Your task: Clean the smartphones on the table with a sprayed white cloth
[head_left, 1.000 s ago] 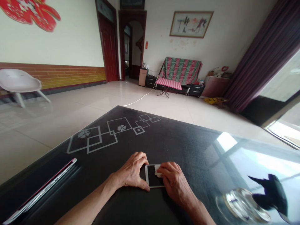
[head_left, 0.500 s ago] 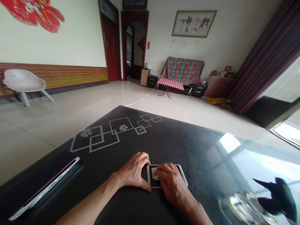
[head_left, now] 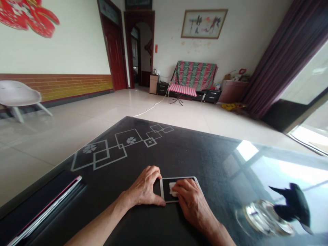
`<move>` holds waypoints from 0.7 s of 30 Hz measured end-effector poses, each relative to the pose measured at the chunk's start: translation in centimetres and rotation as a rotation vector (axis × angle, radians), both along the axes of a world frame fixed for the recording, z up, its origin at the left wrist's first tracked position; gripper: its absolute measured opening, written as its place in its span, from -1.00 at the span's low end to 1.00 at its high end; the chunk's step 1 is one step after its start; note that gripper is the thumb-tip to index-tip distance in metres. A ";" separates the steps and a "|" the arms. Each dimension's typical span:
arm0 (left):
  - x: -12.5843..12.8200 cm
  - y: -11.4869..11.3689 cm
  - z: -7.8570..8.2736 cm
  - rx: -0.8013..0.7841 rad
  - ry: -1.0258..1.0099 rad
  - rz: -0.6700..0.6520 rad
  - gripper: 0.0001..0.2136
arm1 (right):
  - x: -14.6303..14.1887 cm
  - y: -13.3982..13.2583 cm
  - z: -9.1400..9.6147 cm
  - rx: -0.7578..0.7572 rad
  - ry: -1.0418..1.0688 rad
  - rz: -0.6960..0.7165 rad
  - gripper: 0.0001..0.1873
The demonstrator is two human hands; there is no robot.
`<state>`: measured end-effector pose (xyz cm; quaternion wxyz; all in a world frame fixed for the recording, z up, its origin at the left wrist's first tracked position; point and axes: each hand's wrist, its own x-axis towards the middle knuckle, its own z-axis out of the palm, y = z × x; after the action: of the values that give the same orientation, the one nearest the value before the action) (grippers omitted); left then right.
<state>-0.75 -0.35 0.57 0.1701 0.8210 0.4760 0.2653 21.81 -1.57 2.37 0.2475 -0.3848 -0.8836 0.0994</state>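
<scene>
A smartphone [head_left: 166,186] with a white frame and a dark screen lies flat on the black tabletop [head_left: 143,222]. My left hand [head_left: 145,188] braces its left end, thumb at the near corner and fingers at the far corner. Pinched under the fingers of my right hand [head_left: 193,200] is a small white wipe [head_left: 173,190], pressed to the screen. That hand covers the right part of the phone.
A clear bottle [head_left: 261,215] with a black spray head [head_left: 293,203] is at the right. To the left lies a dark, flat folder-like item [head_left: 43,205] with pale edges. Beyond the table are a white chair [head_left: 19,94] and a striped small table [head_left: 181,90].
My right hand and the wipe have shifted slightly to the right across the screen. The left hand keeps its hold on the phone. The whole view has turned a little.
</scene>
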 end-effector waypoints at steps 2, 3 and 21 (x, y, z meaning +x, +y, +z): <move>0.4 0.0 0.0 0.011 0.011 0.003 -0.35 | 0.9 -0.3 -0.1 0.011 0.003 -0.022 -0.71; 0.6 0.0 0.1 0.014 0.014 0.002 -0.33 | 1.2 -0.3 -0.2 0.018 0.004 -0.033 -0.71; 0.6 0.1 0.0 0.029 -0.001 -0.063 -0.31 | 2.1 1.2 -0.7 0.035 -0.028 -0.125 -0.72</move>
<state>-0.13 -0.21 0.59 0.1666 0.8380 0.4459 0.2669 23.96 -0.32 1.69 0.2476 -0.4363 -0.8628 0.0627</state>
